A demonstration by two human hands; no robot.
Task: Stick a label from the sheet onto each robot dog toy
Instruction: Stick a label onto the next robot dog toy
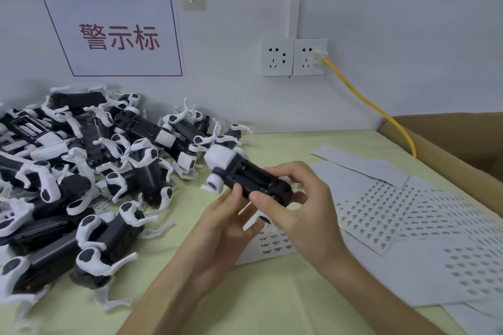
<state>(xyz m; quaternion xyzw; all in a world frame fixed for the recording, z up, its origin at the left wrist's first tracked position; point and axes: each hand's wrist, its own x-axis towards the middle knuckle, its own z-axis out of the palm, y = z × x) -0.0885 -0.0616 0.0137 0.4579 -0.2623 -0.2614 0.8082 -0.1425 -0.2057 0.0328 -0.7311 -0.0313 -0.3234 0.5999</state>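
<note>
A: Where is the robot dog toy (246, 175) being worked on?

B: It is held above the bench (272, 294), underside up, its white head end turned toward the pile of robot dog toys (81, 171) that is heaped on the left of the bench against the wall.

A: How are the hands placed?

B: The toy is gripped from below by the left hand (220, 228), whose fingers (235, 192) are curled up against the black body. The rear end is grasped by the right hand (296, 198), with its fingers wrapped over the top and the thumb laid along the near side. A thin pale stick (245, 208) is seen between the two hands; which hand holds it cannot be told.

A: And the labels?

B: Label sheets (386, 215) are spread on the right of the bench, overlapping one another, many small labels in rows. Another sheet (275, 245) is lying directly under the hands. A cardboard box (449, 149) is set at the bench's right edge, and a yellow cable (364, 100) is run from the wall socket (309, 57) toward it.
</note>
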